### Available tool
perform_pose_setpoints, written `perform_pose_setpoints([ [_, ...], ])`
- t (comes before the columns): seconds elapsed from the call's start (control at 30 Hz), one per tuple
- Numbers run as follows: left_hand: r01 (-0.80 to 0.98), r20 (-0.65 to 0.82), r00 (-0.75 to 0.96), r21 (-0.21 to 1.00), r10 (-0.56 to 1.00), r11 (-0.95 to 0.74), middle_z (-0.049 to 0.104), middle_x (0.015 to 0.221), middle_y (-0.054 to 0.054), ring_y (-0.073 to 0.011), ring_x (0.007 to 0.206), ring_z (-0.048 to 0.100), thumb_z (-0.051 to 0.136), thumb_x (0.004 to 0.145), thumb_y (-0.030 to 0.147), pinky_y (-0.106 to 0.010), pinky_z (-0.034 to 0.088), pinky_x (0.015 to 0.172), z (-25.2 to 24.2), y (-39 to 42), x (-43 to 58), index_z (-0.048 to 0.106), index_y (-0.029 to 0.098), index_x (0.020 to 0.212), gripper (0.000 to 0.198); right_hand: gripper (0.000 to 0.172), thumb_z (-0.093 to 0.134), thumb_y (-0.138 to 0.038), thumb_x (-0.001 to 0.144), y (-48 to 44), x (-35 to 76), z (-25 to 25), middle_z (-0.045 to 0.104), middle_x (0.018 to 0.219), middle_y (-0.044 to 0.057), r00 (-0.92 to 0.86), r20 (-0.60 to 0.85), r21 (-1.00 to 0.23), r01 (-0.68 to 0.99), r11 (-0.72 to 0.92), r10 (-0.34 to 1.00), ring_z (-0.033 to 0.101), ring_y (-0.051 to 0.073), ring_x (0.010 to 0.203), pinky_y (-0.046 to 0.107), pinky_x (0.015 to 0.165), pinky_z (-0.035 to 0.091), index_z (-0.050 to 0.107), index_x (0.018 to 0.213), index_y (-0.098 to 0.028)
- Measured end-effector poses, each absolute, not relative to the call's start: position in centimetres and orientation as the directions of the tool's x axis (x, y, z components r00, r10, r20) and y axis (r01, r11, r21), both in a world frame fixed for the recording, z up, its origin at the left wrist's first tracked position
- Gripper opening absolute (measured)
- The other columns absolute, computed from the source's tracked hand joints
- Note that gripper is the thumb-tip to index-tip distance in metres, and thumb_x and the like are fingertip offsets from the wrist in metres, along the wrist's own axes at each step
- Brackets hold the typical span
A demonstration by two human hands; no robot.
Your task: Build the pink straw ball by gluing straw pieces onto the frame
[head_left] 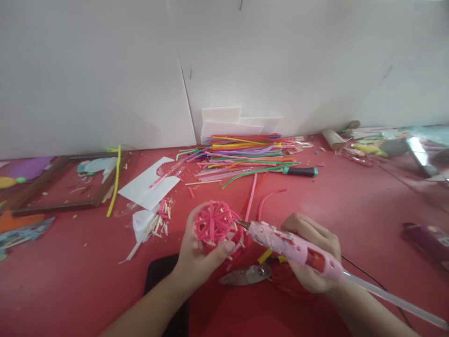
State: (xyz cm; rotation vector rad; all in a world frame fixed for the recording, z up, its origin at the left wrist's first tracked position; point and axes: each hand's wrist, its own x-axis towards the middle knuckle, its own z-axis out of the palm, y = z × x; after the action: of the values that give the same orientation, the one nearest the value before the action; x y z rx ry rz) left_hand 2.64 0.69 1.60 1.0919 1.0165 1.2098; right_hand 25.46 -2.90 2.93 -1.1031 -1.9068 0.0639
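Note:
My left hand [199, 257] is wrapped round a pink openwork craft piece [212, 223] built of straws, with short wooden stick ends poking out of it. Its top shows a spoked, wheel-like pattern. In my right hand [312, 243] is a pink glue gun [294, 248], a clear glue stick trailing from its back end. The gun's metal nozzle meets or nearly meets the right side of the pink piece; whether they touch I cannot tell. Below the nozzle lie scissors [245, 275], their blades pointing left and their red handles partly hidden under my right hand.
Many coloured straws [245, 152] are heaped at the back beside a dark-handled cutter [300, 172]. White paper [149, 185] and cut bits [163, 215] lie left of centre. A dark flat object [168, 276] sits under my left forearm. At far left is a brown frame [59, 206].

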Motion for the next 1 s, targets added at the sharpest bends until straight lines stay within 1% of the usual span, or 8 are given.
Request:
perform_pose_setpoints([
  [0.23,-0.102,0.093,0.216,0.992,0.972,-0.073,0.077,0.099,-0.008,-0.0269,0.086,0.077,0.082,0.075,0.040,-0.040,0.066,0.078,0.6,2.0,1.3,0.052,0.024,0.129,0.064,0.024,0.056,-0.017,0.080,-2.1,27.6,3.6,0.070,0.080,0.003,-0.092,0.681,-0.348,0.832,0.431,0.726,0.062,0.015,0.061,0.026,0.057,0.046,0.061,0.104,-0.021],
  [0.43,-0.112,0.081,0.071,0.991,0.994,-0.073,0.075,0.085,-0.004,-0.0250,0.074,0.075,0.086,0.068,0.045,-0.040,0.066,0.072,1.8,2.9,2.0,0.059,0.024,0.121,0.063,0.045,0.051,-0.008,0.069,-3.2,36.8,0.5,0.072,0.094,0.008,-0.104,0.417,-0.122,0.978,0.169,0.903,0.066,0.026,0.086,0.039,0.074,0.046,0.067,0.109,-0.023],
  [0.6,-0.126,0.118,0.057,0.986,0.991,-0.110,0.071,0.074,0.002,-0.0223,0.071,0.074,0.084,0.071,0.040,-0.039,0.066,0.071,2.3,3.2,2.5,0.060,0.025,0.118,0.055,0.046,0.052,-0.001,0.063,-4.6,44.5,-1.1,0.073,0.082,0.008,-0.189,0.474,-0.053,0.969,0.242,0.860,0.063,0.023,0.070,0.035,0.060,0.036,0.073,0.095,-0.027],
  [0.7,-0.099,0.114,0.043,0.989,0.993,-0.109,0.075,0.085,-0.001,-0.0237,0.081,0.075,0.085,0.070,0.033,-0.040,0.066,0.078,2.3,3.3,2.7,0.060,0.023,0.115,0.052,0.046,0.051,0.000,0.069,-4.1,44.7,0.5,0.073,0.088,0.012,-0.160,0.536,-0.042,0.976,0.215,0.829,0.063,0.026,0.073,0.038,0.062,0.037,0.073,0.101,-0.025],
  [0.77,-0.107,0.102,0.022,0.989,0.995,-0.099,0.075,0.091,-0.003,-0.0238,0.087,0.075,0.085,0.069,0.032,-0.038,0.065,0.082,2.1,3.3,2.8,0.059,0.021,0.111,0.051,0.038,0.051,-0.004,0.079,-3.2,41.8,1.8,0.073,0.095,0.013,-0.171,0.540,-0.056,0.970,0.238,0.824,0.065,0.027,0.083,0.041,0.070,0.043,0.072,0.105,-0.021],
  [0.83,-0.117,0.087,0.018,0.990,0.996,-0.084,0.075,0.095,-0.004,-0.0233,0.090,0.075,0.084,0.071,0.033,-0.039,0.064,0.084,1.8,3.4,2.8,0.057,0.020,0.111,0.050,0.027,0.056,-0.011,0.087,-2.2,36.9,2.6,0.073,0.100,0.009,-0.232,0.485,-0.081,0.948,0.307,0.843,0.066,0.025,0.091,0.040,0.079,0.049,0.072,0.105,-0.022],
  [0.9,-0.076,0.093,0.035,0.993,0.995,-0.090,0.074,0.099,-0.006,-0.0238,0.091,0.075,0.081,0.075,0.036,-0.042,0.063,0.085,1.3,3.4,2.8,0.056,0.018,0.112,0.047,0.028,0.056,-0.011,0.089,-1.2,31.2,2.9,0.073,0.104,0.007,-0.395,0.368,-0.113,0.880,0.462,0.842,0.066,0.022,0.095,0.039,0.086,0.050,0.072,0.108,-0.024],
  [1.0,0.015,0.168,0.024,0.986,0.986,-0.168,0.071,0.105,-0.008,-0.0253,0.098,0.073,0.081,0.074,0.035,-0.045,0.059,0.091,0.6,3.6,2.6,0.058,0.016,0.113,0.049,0.028,0.058,-0.017,0.094,0.1,24.5,2.5,0.068,0.120,0.008,-0.643,0.195,-0.123,0.733,0.669,0.741,0.060,0.023,0.112,0.040,0.097,0.049,0.069,0.118,-0.025],
])
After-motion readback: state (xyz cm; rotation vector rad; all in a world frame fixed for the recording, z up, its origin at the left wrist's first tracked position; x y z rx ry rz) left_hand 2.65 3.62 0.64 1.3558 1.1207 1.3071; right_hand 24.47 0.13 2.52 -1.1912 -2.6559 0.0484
